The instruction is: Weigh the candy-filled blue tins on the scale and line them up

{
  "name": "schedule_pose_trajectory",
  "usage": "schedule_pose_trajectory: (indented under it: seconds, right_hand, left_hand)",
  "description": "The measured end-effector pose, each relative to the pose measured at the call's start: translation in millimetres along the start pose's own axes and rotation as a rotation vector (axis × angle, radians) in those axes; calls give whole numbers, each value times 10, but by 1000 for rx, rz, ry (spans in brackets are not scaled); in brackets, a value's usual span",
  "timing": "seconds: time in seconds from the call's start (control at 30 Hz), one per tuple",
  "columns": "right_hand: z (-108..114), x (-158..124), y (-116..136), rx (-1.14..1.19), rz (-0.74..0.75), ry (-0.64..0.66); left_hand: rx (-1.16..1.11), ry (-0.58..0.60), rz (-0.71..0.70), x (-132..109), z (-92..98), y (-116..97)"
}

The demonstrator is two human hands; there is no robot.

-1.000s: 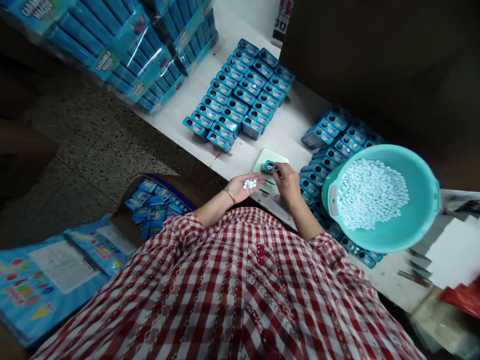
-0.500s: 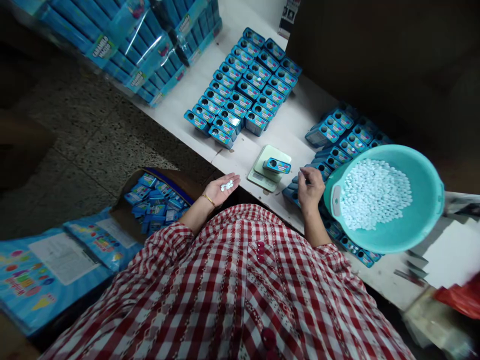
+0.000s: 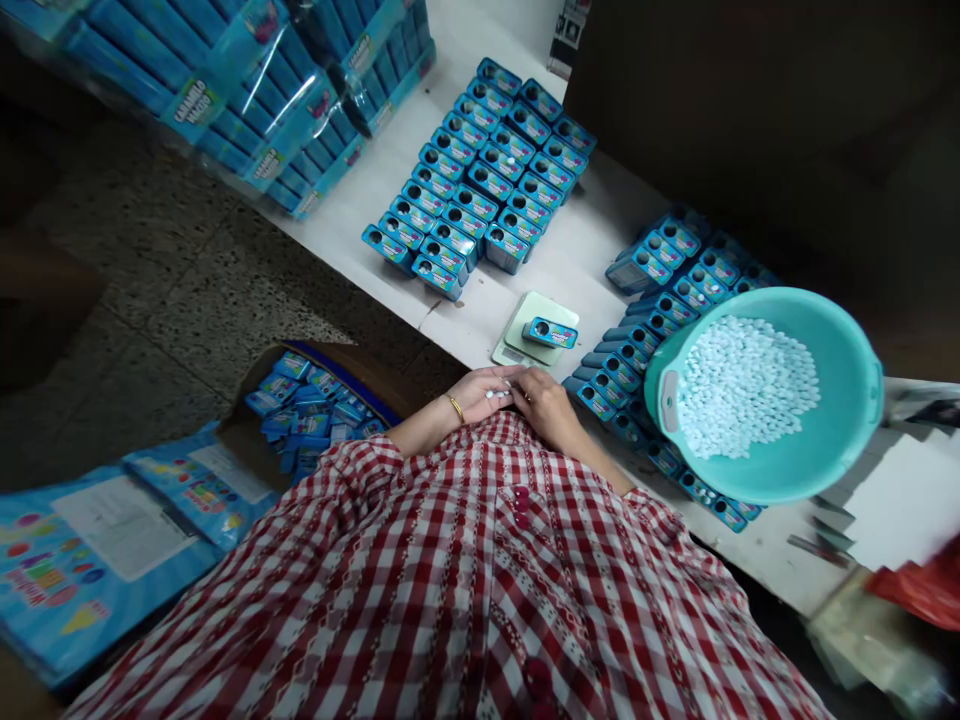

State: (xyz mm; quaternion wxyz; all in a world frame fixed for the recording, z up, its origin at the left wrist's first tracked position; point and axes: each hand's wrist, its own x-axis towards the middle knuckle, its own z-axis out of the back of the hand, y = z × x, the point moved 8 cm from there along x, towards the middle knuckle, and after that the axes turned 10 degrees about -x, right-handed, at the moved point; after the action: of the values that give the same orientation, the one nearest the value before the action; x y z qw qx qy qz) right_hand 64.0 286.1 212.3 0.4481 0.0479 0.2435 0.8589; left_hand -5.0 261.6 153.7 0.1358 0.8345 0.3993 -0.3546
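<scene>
Several small white candies [image 3: 498, 394] lie in the palm of my left hand [image 3: 480, 395], which is cupped upward below the scale. My right hand [image 3: 540, 402] meets its fingertips, fingers curled in a pinch beside the candies; what they hold is too small to make out. Just above both hands, a blue tin [image 3: 551, 332] with a round hole in its top rests on the pale green scale [image 3: 517, 345]. To the right, a turquoise basin [image 3: 840, 400] holds many white candies [image 3: 746, 385].
Rows of blue tins [image 3: 480, 180] stand on the white table [image 3: 330, 240]; more tins [image 3: 619, 370] stand left of the basin. Wrapped blue packs [image 3: 247, 100] are at the upper left. A carton of small blue boxes [image 3: 311, 410] and blue bags [image 3: 112, 540] lie lower left.
My right hand has moved left from beside the tins to my left hand. My left hand has shifted right and slightly down, still bearing the candies.
</scene>
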Motion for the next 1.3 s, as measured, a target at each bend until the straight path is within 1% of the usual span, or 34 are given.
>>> schedule_pose_trajectory:
  seconds: [0.1, 0.2, 0.27, 0.33, 0.4, 0.53, 0.63, 0.7, 0.8, 0.9, 0.97, 1.0, 1.03, 1.07, 1.13, 1.2, 1.27, 1.3]
  right_hand:
    - [168, 56, -114, 75, -24, -65]
    - [365, 150, -225, 169, -52, -192]
    - [473, 229, -332, 181, -78, -281]
    - [528, 301, -450, 130, -91, -328]
    - [515, 343, -572, 1, -101, -307]
    - [387, 318, -804, -323, -166, -137]
    - [344, 402, -812, -376, -159, -64]
    - [348, 611, -729, -361, -149, -61]
    - [320, 1103, -571, -338, -192, -64]
    - [196, 1560, -462, -311, -255, -42]
    - [111, 1708, -455, -289, -259, -18]
    - [96, 1719, -485, -276, -249, -11]
    - [120, 1690, -546, -268, -243, -19]
    - [190, 1624, -647, -268, -251, -46]
    - [461, 1414, -977, -313, -345, -154]
    - [811, 1153, -1424, -414, -548, -288]
    - [1037, 955, -1855, -502, -758, -320]
    - [1083, 901, -2030, -526, -840, -300]
  left_hand:
    - [-11, 38, -18, 65, -78, -52]
    - [-19, 75, -42, 118, -125, -125]
    - [-21, 79, -64, 140, -124, -188]
    - [-20, 60, -85, 144, -91, -250]
    - [-20, 29, -100, 124, -27, -303]
    - [-52, -52, -141, 6, 203, -400]
    - [-83, -132, -196, -121, 437, -481]
    - [-95, -174, -228, -195, 566, -536]
    - [-106, -226, -248, -264, 675, -605]
    - [-103, -241, -250, -283, 675, -664]
    - [-91, -236, -257, -280, 658, -711]
    - [-83, -234, -261, -275, 656, -734]
    - [-75, -231, -263, -268, 658, -755]
    - [-68, -229, -262, -259, 663, -771]
    - [-57, -230, -252, -240, 677, -786]
    - [-50, -242, -239, -219, 672, -775]
    - [-43, -250, -220, -196, 630, -737]
    - [-39, -247, -210, -183, 592, -713]
